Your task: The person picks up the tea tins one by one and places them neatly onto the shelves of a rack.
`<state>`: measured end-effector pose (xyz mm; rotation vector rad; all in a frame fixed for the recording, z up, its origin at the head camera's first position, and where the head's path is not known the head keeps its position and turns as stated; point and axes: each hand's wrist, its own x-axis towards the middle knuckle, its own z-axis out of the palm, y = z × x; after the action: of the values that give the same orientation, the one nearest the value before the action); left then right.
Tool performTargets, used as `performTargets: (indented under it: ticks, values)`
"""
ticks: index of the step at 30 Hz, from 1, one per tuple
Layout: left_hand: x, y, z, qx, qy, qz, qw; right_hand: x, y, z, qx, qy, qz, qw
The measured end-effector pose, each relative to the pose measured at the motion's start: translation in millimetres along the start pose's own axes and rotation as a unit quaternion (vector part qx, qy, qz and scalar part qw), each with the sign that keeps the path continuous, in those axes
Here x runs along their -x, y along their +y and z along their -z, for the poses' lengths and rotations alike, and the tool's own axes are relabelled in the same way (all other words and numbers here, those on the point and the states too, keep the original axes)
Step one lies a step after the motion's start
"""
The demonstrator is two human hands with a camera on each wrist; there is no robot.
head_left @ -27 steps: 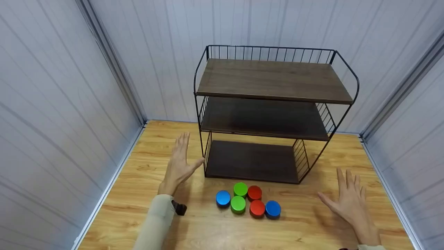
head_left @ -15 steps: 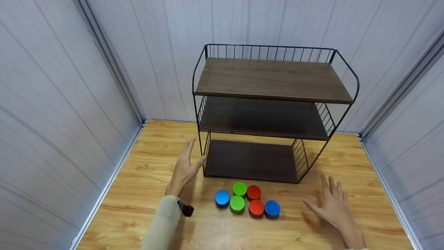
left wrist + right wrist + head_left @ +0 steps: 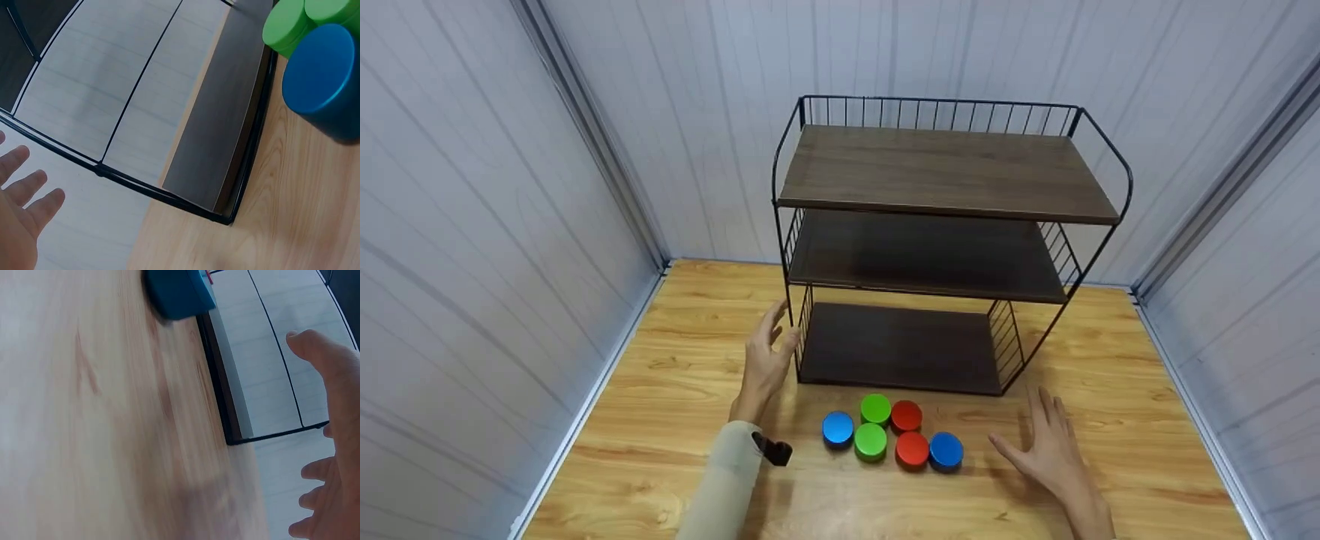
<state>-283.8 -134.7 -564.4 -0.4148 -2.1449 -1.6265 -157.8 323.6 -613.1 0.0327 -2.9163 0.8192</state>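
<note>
The right hand (image 3: pixel 1054 454) hovers nearest the viewer, low over the light wooden counter (image 3: pixel 660 420), fingers straight and spread, holding nothing; it lies just right of the right-hand blue round tin (image 3: pixel 946 451) without touching it. The left hand (image 3: pixel 766 361) is also held flat with fingers apart and empty, standing beside the front left post of the three-tier black wire rack with dark wooden shelves (image 3: pixel 949 174); whether the thumb touches the wire cannot be determined. A beige sleeve (image 3: pixel 721 487) with a small black wrist device (image 3: pixel 774 450) covers the left forearm. Between the hands, six short round tins sit clustered on the counter just in front of the rack: the left-hand blue round tin (image 3: pixel 838 428), two green round tins (image 3: pixel 873 424) and two red round tins (image 3: pixel 909 433), then the right-hand blue one. Judged from these positions, the step in hand is the approach, with no tin yet gripped. The next move calls for closing the fingers round one outer tin, since the blue ones at either end offer free sides, while the inner green and red tins touch their neighbours and leave little finger room. All three shelves hold nothing visible. The rack's side wires and raised back rail limit entry to the front opening. Grey panelled walls (image 3: pixel 495 225) enclose the counter on three sides.
</note>
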Motion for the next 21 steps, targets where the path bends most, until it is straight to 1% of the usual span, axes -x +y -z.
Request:
performTargets:
  ticks: [2,4,7,9,12,16,18,21]
  values:
    - [-0.1,0.8,-1.8,0.014,0.000,0.004,0.9999,1.6,-1.2,-4.0,-0.012,0.008,0.005,1.000]
    - [0.7,12.8,-2.1,0.026,-0.001,0.003,0.9997,4.1,-2.3,-8.6,-0.026,0.012,0.008,1.000]
    - [1.8,29.6,-2.7,0.035,-0.005,-0.008,0.9993,8.2,-4.6,-14.7,-0.043,0.011,0.008,0.999]
    - [1.9,40.7,-3.0,0.041,-0.008,-0.019,0.9989,10.3,-6.6,-17.5,-0.051,0.002,0.003,0.999]
    - [1.0,39.4,-5.4,0.049,-0.020,-0.028,0.9982,12.7,-9.6,-20.2,-0.065,-0.006,-0.003,0.998]
    - [0.7,36.3,-7.8,0.066,-0.035,-0.022,0.9970,15.6,-12.3,-24.9,-0.094,-0.006,-0.002,0.996]
    - [0.7,33.8,-8.6,0.068,-0.034,-0.016,0.9970,16.9,-13.1,-28.2,-0.113,-0.006,0.000,0.994]
    - [0.3,24.6,-10.6,0.059,-0.027,-0.009,0.9979,18.9,-14.1,-32.9,-0.136,-0.004,0.002,0.991]
